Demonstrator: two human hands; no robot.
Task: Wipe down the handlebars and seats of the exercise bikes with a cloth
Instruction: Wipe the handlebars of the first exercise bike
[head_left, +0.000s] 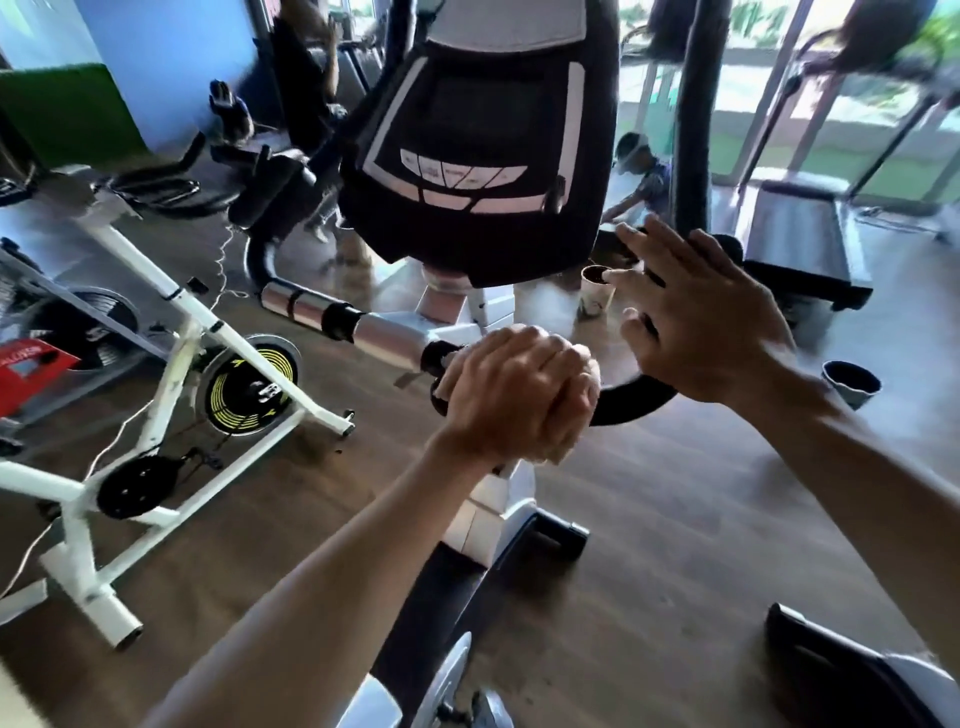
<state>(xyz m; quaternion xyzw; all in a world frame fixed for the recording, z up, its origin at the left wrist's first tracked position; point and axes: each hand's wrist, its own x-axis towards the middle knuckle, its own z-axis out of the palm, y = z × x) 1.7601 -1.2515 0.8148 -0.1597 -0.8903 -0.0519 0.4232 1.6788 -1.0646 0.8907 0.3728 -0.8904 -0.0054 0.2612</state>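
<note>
An exercise bike stands right in front of me, its black console (478, 140) high in the middle. Its handlebar (311, 312) runs across below the console, with a silver grip on the left and a black curved part (639, 397) on the right. My left hand (519, 395) is closed around the bar near its middle, with a pale cloth (449, 374) bunched under the fingers. My right hand (701, 322) hovers above the right side of the bar with fingers spread and holds nothing. The bike's seat is hidden from view.
A white spin bike (171, 364) with a yellow-marked flywheel stands on the wooden floor to the left. A treadmill (800, 239) is at the back right by the windows. A paper cup (596, 291) and a dark cup (852, 382) are near the handlebar. A person crouches behind.
</note>
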